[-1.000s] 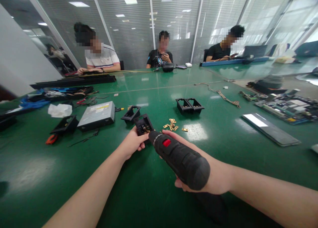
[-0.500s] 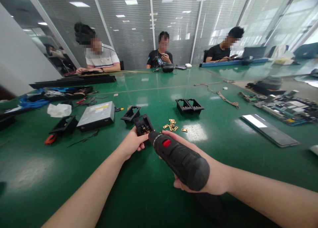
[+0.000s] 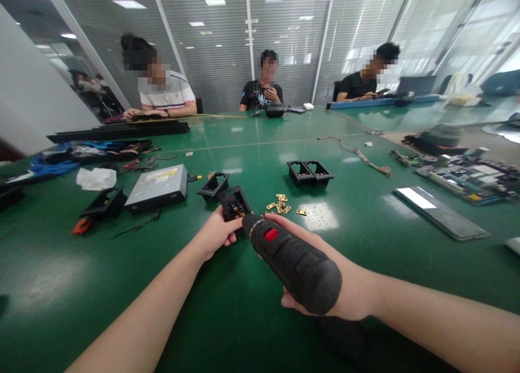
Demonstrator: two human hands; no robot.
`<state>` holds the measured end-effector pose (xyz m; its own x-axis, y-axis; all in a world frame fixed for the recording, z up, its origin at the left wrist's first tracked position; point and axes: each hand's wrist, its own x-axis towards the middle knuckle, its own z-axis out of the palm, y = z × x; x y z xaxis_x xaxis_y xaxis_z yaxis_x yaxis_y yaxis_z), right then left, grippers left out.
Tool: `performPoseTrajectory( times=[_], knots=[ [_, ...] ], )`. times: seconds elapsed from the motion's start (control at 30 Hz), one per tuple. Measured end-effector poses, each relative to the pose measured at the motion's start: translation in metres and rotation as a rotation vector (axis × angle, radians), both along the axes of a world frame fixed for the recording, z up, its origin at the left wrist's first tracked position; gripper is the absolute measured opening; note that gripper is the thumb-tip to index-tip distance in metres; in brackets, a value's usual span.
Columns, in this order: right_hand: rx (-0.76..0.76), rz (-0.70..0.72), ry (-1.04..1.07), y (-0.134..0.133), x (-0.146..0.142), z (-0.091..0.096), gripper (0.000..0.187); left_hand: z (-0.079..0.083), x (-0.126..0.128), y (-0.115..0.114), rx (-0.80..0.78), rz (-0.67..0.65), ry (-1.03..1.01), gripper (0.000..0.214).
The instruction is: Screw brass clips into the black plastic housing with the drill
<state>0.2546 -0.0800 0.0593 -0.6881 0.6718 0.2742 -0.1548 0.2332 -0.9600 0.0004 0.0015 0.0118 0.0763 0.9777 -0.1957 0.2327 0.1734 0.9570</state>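
Note:
My left hand [image 3: 215, 233] is closed on a black plastic socket housing [image 3: 234, 200], which is tilted and has brass parts inside. In my right hand [image 3: 345, 278] is a black cordless drill [image 3: 294, 262] with a red switch, fingers wrapped round its grip. The drill's front end points at the housing; its tip and any bit are hidden. Just beyond the drill lie several small brass plates [image 3: 281, 205] on the green table [image 3: 227, 319]. Another black housing [image 3: 213, 186] stands just behind the held one.
Farther off sits a pair of black housings [image 3: 311, 172]. To the left are a silver disc drive [image 3: 157, 188], another black housing [image 3: 106, 204] and crumpled white tissue [image 3: 96, 178]. A dark flat phone-like slab [image 3: 442, 213] and circuit boards [image 3: 475, 172] lie right. Three people sit across the table.
The drill's rear end has shifted very slightly down and left. Both hands keep their holds, and the housing stays almost where it was.

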Motion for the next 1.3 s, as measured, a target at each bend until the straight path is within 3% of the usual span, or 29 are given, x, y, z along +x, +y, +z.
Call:
performPoseTrajectory(
  times=[0.4,0.83,1.07,1.3],
  knots=[
    [-0.075,0.051,0.032,-0.0012,-0.0007,-0.0026,0.112,0.0031,0.0012,-0.0010,-0.013,-0.007,0.036,0.051],
    [-0.009,-0.065,-0.056,-0.0003,0.0030,-0.0023,0.111,0.0035,0.0016,-0.0012,-0.014,0.009,0.061,0.047],
    [-0.060,-0.007,-0.038,-0.0015,0.0009,0.0004,0.111,0.0022,0.0007,0.0000,-0.019,0.002,0.043,0.043],
    [0.009,-0.010,-0.007,0.0013,0.0005,-0.0071,0.110,0.0002,-0.0021,0.0000,-0.017,-0.017,0.011,0.041]
  ],
)
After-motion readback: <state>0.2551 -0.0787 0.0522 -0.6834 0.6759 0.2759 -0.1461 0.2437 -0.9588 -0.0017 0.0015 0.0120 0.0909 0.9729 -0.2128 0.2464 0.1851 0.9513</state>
